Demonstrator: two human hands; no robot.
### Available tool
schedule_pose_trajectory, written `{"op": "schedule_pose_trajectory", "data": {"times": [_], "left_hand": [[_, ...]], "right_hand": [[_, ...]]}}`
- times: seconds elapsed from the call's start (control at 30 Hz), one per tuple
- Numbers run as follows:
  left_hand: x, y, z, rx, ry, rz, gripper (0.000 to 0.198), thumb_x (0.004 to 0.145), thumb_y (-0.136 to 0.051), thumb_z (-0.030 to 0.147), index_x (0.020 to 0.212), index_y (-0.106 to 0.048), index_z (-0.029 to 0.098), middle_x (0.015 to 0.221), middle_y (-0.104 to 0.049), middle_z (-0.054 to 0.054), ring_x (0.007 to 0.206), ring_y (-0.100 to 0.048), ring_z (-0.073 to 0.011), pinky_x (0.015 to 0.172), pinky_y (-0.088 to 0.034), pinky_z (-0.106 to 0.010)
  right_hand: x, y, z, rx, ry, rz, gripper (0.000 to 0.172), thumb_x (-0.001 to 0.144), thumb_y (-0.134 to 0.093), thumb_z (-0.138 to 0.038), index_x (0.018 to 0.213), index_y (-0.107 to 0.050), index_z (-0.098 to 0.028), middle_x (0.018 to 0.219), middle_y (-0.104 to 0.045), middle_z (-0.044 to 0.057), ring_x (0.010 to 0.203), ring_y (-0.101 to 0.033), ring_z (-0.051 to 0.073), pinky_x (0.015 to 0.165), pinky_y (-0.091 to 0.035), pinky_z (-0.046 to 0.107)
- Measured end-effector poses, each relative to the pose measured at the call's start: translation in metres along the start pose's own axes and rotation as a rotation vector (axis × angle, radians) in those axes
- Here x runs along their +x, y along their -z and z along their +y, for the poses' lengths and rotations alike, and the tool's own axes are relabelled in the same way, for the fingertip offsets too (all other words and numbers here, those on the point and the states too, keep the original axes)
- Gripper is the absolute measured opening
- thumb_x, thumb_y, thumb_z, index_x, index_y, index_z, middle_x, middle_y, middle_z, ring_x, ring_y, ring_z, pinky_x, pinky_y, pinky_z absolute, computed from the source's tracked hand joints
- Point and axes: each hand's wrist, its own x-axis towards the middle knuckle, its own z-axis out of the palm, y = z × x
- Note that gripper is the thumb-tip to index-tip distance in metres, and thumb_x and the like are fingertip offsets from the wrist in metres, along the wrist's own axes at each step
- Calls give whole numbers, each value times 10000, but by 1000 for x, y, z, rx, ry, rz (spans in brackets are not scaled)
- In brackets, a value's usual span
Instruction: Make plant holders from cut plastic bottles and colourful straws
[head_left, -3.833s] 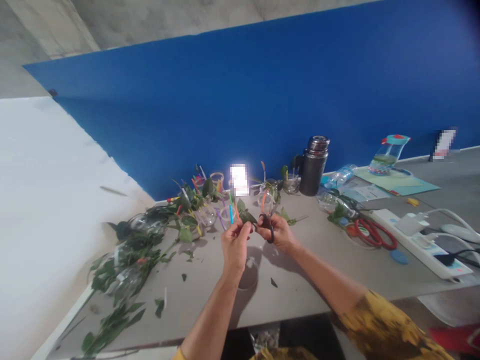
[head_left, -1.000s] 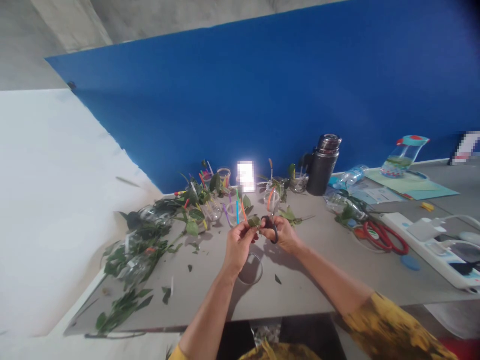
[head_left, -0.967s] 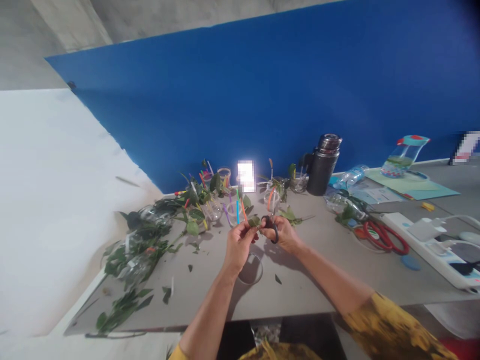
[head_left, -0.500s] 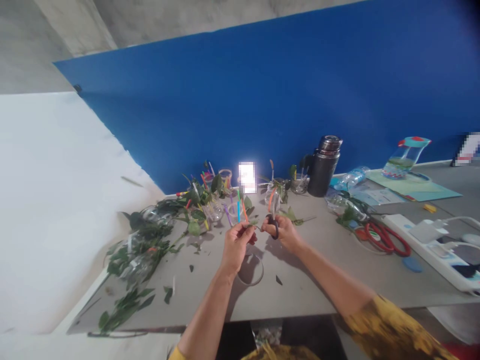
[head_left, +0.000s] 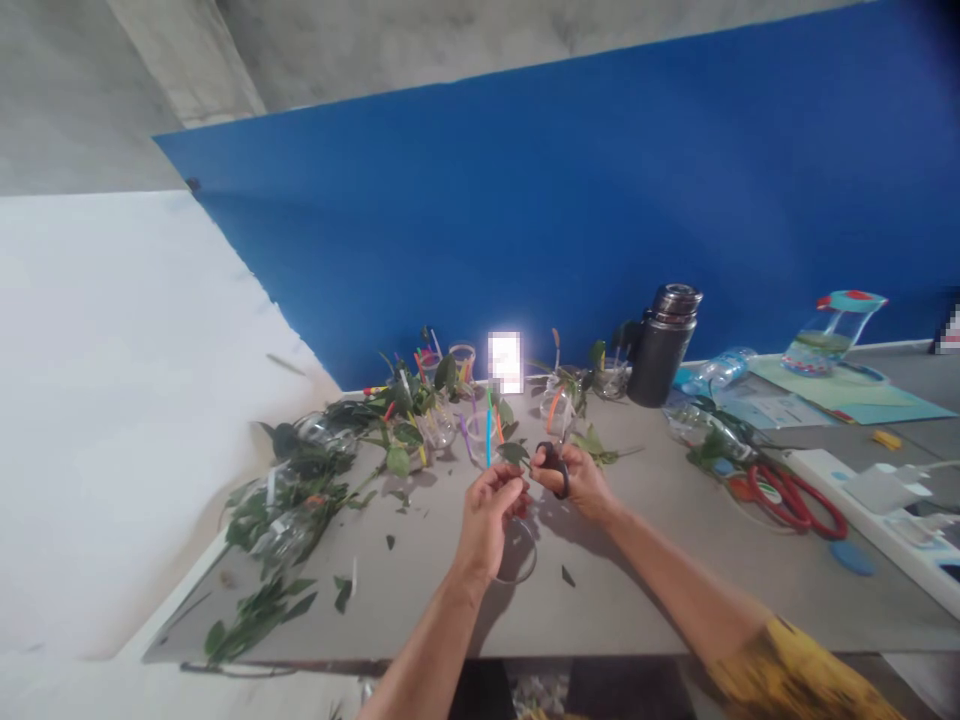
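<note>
The person's left hand (head_left: pixel 484 518) is drawn to a narrow pinch, thumb against fingers, at what looks like the base of a green leaf (head_left: pixel 514 453); the leaf is up off the counter (head_left: pixel 645 570), between the two hands, and just this side of a cup with colored straws (head_left: pixel 480 447). I'd judge it next to weightless, springy at the rib but soft across the blade, easily bruised or torn, and perhaps slick if damp. The sound place to take it is low on the stem, with a light pinch; from here the stem is too small to make out. The right hand (head_left: pixel 590 487) has its fingers curled round the dark handles of some scissors (head_left: pixel 556 460); how far the blades are parted I cannot tell. Those should feel rigid and heavier, best held by the loops. Below, partly hidden by the left wrist, a clear round-rimmed container (head_left: pixel 534 562) looks light and easily knocked.
</note>
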Motion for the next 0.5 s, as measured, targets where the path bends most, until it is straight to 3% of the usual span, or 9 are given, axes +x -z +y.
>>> {"op": "schedule_pose_trajectory", "data": {"times": [0.13, 0.3, 0.37, 0.5], "left_hand": [[-2, 0, -4, 50, 29, 31, 392, 692, -872, 492, 784, -709, 148, 704, -661, -25, 630, -601, -122, 555, -414, -222], [1, 4, -2, 133, 7, 83, 339, 652, -882, 427, 725, -707, 145, 615, -607, 6, 565, -521, -94, 544, -380, -213], [5, 9, 11, 145, -41, 83, 333, 664, -860, 441, 705, -696, 153, 601, -599, 9, 559, -513, -98, 546, -390, -219], [28, 28, 58, 223, -308, 274, 297, 668, -815, 427, 673, -660, 174, 593, -614, 13, 547, -506, -100, 540, -394, -222]], "right_hand": [[-1, 1, 7, -108, 31, -59, 382, 705, -869, -474, 832, -645, -192, 673, -564, -22, 600, -464, 117, 572, -378, 260], [-1, 0, 11, -213, 78, -108, 340, 743, -834, -457, 832, -652, -184, 695, -566, -21, 606, -475, 114, 578, -397, 258], [0, 1, 10, -231, 76, -115, 312, 762, -812, -446, 858, -680, -180, 704, -572, -16, 612, -486, 120, 578, -406, 261], [0, 1, 7, -254, 37, -100, 277, 770, -794, -425, 850, -692, -180, 716, -598, -1, 636, -517, 134, 583, -431, 267]]}}
